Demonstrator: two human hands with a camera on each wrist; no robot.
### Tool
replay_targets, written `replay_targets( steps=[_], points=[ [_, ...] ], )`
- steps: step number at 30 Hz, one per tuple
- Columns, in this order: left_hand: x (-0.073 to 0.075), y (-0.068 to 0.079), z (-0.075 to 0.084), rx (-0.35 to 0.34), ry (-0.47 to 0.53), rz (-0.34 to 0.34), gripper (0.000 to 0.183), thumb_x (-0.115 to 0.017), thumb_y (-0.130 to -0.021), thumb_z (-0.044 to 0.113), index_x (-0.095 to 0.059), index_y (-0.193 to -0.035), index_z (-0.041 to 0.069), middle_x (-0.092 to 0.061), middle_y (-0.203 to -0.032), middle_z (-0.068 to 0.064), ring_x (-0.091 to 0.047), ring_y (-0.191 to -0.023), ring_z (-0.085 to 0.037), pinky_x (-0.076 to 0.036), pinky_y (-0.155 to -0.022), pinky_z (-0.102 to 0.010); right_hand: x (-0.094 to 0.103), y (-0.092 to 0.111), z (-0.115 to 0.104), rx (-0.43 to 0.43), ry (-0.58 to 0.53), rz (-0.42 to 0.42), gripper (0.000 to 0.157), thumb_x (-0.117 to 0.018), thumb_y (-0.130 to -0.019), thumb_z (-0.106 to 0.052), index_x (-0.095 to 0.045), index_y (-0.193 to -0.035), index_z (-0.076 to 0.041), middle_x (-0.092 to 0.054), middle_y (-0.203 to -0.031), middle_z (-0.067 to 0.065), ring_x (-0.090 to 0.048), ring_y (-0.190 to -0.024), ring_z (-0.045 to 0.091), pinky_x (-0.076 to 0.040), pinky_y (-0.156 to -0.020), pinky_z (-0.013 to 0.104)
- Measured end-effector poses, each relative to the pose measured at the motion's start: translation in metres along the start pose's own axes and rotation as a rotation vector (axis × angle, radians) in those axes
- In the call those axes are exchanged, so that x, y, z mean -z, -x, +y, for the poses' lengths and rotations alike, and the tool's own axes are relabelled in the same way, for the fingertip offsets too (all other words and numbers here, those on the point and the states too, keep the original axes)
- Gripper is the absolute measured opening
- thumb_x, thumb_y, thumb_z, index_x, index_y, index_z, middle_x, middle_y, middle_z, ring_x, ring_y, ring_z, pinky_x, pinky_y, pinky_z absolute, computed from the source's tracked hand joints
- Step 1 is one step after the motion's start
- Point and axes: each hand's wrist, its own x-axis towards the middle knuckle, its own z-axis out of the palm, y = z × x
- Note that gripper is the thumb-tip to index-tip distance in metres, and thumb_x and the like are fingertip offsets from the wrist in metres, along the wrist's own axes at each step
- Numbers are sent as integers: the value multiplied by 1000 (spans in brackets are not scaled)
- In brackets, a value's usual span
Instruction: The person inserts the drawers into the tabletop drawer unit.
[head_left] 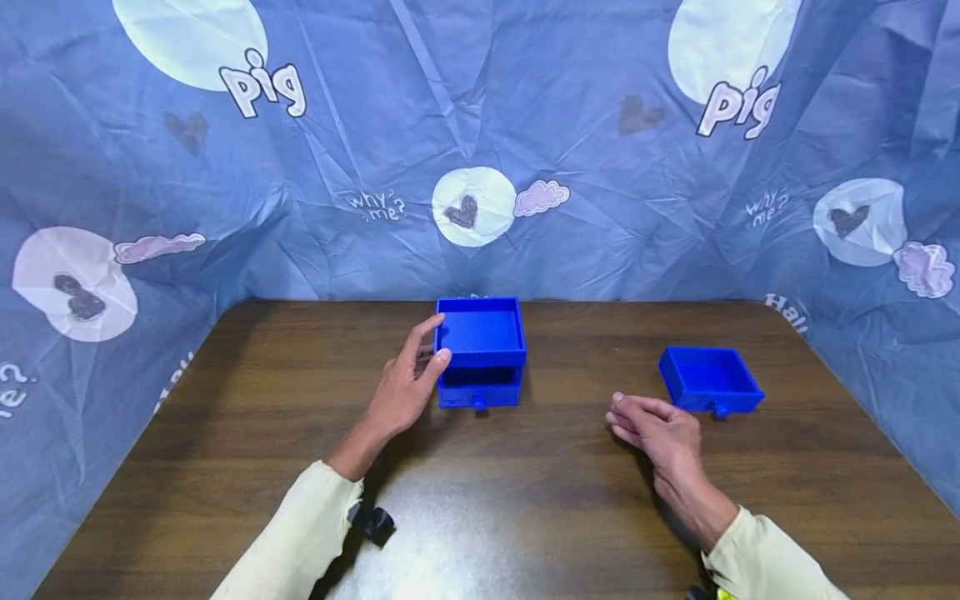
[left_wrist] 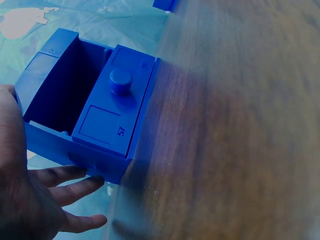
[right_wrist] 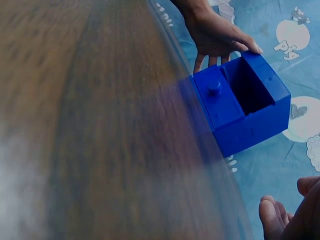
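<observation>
A small blue cabinet stands near the table's back edge, with a shallow tray top and a hollow upper slot. Below the slot, a drawer with a round knob is pushed in. My left hand rests on the cabinet's left side, thumb at the front top corner and fingers spread along the side wall. A separate blue drawer lies to the right, its knob facing me. Just left of and in front of that drawer hovers my right hand, fingers loosely bent, holding nothing.
The brown wooden table carries both blue pieces. A blue printed cloth hangs behind it and along both sides. Dark straps with small devices sit at the wrists.
</observation>
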Motion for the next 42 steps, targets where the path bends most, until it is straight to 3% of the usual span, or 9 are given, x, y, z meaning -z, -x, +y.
replay_targets(
  steps=[12,26,42],
  points=[
    [0,0,0,6,8,-11,49,-50,-104,42,-34,-151,40,-60,-133,-21,-62,-119,-31,-46,-100,-51,16,0,-3,0,-14,24,15,-72,-91,-4,-73,-82,-16,-75,-77,1,-74,-74,14,-58,-72,28],
    [0,-1,0,3,-4,-20,50,-49,-104,42,-33,-152,39,-58,-135,-22,-60,-121,-32,-46,-100,-53,40,0,-8,-12,-69,61,19,-71,-91,-3,-75,-78,-16,-75,-77,2,-74,-73,14,-58,-71,27],
    [1,0,0,20,-15,-25,50,-48,-104,44,-32,-152,41,-57,-136,-23,-60,-121,-33,-45,-100,-54,55,-2,-13,6,-119,101,15,-74,-89,-3,-77,-78,-13,-75,-77,4,-74,-70,15,-58,-68,28]
  ],
)
